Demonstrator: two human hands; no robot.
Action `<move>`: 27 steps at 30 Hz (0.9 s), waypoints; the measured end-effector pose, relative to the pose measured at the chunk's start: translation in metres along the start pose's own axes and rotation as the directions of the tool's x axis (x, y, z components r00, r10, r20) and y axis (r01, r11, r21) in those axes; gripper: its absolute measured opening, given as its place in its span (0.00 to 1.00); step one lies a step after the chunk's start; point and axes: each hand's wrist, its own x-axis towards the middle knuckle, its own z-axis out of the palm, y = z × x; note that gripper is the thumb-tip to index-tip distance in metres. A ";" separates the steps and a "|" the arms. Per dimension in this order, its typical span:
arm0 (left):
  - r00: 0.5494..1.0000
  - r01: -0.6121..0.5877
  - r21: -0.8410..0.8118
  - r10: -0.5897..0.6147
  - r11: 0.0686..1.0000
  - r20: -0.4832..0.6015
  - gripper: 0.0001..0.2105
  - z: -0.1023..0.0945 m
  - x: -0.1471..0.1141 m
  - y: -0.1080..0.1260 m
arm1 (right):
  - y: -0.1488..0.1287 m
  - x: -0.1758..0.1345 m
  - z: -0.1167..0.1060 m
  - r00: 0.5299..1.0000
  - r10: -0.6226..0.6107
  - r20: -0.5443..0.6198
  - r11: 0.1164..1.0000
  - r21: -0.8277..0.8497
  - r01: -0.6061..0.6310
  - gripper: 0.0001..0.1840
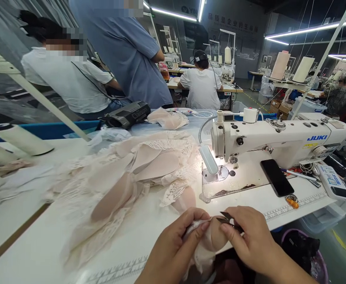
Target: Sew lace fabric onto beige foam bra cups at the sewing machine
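Observation:
My left hand (180, 244) pinches the edge of a beige padded bra cup (219, 236) with pale fabric attached, held up at the table's front edge. In my right hand (251, 236) are small dark thread snips (226, 218), their blades apart and pointing left, close to the cup's top edge. I cannot tell whether the blades touch the fabric. Beyond my hands lies a heap of cream lace pieces with beige cups (158, 165). The white sewing machine (267, 138) stands behind and to the right, its lamp (208, 159) lit over the needle plate.
A black phone (276, 177) rests on the machine bed, with an orange-tagged item (292, 202) nearby. Thread cones (21, 139) stand at the left. A black device (128, 114) sits at the back. Several people are beyond the table. A purple-rimmed bin (321, 260) is below right.

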 end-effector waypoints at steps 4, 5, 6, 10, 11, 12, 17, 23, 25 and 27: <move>0.999 -0.044 0.002 0.044 0.999 0.014 0.12 -0.001 0.001 -0.006 | -0.002 0.000 -0.001 0.994 -0.114 0.005 0.970 -0.216 0.112 0.09; 0.998 -0.060 0.004 0.060 0.998 0.012 0.12 -0.001 0.002 -0.007 | -0.003 0.000 -0.001 0.992 -0.126 0.005 0.962 -0.244 0.124 0.09; 0.997 -0.071 0.006 0.071 0.997 0.007 0.12 -0.001 0.002 -0.007 | -0.003 0.001 -0.001 0.990 -0.139 0.003 0.954 -0.267 0.135 0.10; 0.997 -0.080 0.005 0.080 0.997 0.000 0.10 0.000 0.002 -0.009 | -0.004 0.002 0.000 0.983 -0.181 -0.010 0.933 -0.318 0.169 0.11; 0.996 -0.094 0.006 0.094 0.996 0.011 0.10 -0.001 0.002 -0.010 | -0.004 0.002 0.000 0.981 -0.192 -0.011 0.928 -0.327 0.177 0.11; 0.994 -0.110 0.010 0.110 0.994 0.019 0.10 -0.001 0.003 -0.012 | -0.004 0.002 0.000 0.979 -0.201 -0.013 0.924 -0.334 0.185 0.11; 0.987 -0.158 0.042 0.157 0.987 0.021 0.11 -0.003 0.008 -0.021 | -0.006 0.003 0.002 0.964 -0.260 -0.048 0.893 -0.391 0.222 0.12; 0.984 -0.176 0.039 0.175 0.984 0.036 0.11 -0.005 0.008 -0.025 | -0.007 0.004 0.003 0.938 -0.338 -0.071 0.850 -0.451 0.272 0.11; 0.984 -0.178 0.041 0.176 0.983 0.038 0.12 -0.005 0.009 -0.025 | -0.008 0.005 0.003 0.938 -0.340 -0.061 0.848 -0.451 0.278 0.12; 0.982 -0.186 0.045 0.184 0.982 0.038 0.12 -0.005 0.010 -0.024 | -0.008 0.006 0.002 0.939 -0.339 -0.053 0.851 -0.444 0.282 0.13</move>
